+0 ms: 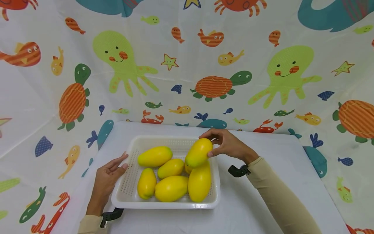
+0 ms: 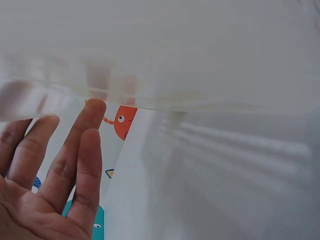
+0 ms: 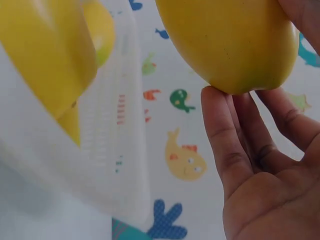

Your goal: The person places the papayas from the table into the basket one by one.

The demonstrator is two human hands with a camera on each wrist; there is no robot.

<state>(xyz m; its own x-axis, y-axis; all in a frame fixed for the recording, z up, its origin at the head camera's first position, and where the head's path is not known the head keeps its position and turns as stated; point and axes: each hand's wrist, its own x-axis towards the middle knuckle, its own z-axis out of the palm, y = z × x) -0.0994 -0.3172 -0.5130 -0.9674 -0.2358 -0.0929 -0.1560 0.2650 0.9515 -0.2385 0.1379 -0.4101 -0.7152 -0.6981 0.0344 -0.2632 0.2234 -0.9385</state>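
Note:
A white plastic basket (image 1: 163, 205) with slotted walls holds several yellow mangoes. My right hand (image 1: 229, 146) grips one mango (image 1: 198, 153) by its end, over the basket's right side. It overlaps the large mango (image 1: 200, 183) below it and partly covers another. In the right wrist view, fingertips and thumb hold the mango (image 3: 235, 45) beside the basket wall (image 3: 135, 165). My left hand (image 1: 108, 177) rests at the basket's left rim with its fingers extended. The left wrist view has those fingers (image 2: 62, 165) against the pale basket (image 2: 175, 60) from outside.
The basket stands on a white-covered table (image 1: 260, 198). Behind and at both sides hangs a white curtain (image 1: 181, 48) printed with sea animals. Other mangoes lie inside the basket, such as one at its back left (image 1: 155, 156) and one at its front (image 1: 171, 189).

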